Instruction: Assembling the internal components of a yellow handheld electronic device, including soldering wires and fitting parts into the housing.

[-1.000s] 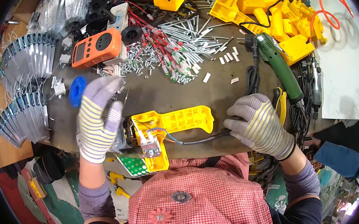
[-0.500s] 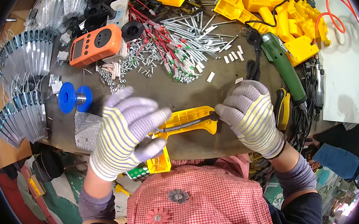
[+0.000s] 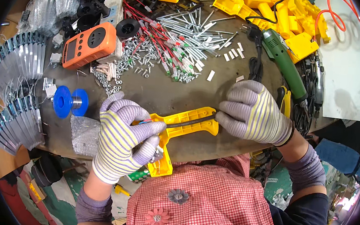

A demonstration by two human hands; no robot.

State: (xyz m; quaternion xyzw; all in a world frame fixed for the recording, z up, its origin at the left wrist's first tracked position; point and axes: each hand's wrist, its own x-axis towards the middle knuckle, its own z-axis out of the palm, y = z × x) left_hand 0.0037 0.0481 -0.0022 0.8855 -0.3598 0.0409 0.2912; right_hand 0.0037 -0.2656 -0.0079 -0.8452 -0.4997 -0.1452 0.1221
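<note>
A yellow plastic tool housing half (image 3: 183, 118), with a handle and a ribbed inside, lies at the table's near edge. A black cable (image 3: 193, 122) runs along its handle. My right hand (image 3: 255, 112), in a striped glove, pinches the cable at the handle's right end. My left hand (image 3: 126, 135), gloved alike, is curled over the housing's left part, closed on the cable's thin coloured wires (image 3: 146, 120). Its fingertips partly hide the wires and the housing there. A small metallic part (image 3: 158, 154) shows beside the left thumb, in the housing's lower section.
Screws, long bolts and red-wired parts (image 3: 177, 48) are heaped beyond my hands. An orange meter (image 3: 89, 46) and a blue solder spool (image 3: 63, 102) stand left. To the right lie a green electric screwdriver (image 3: 285, 64), yellow-handled pliers (image 3: 284, 105) and more yellow housings (image 3: 282, 18).
My left hand's raised, spread fingers have come down and closed over the cable's wire end. My right hand stays at the cable's other end. The view has shifted slightly.
</note>
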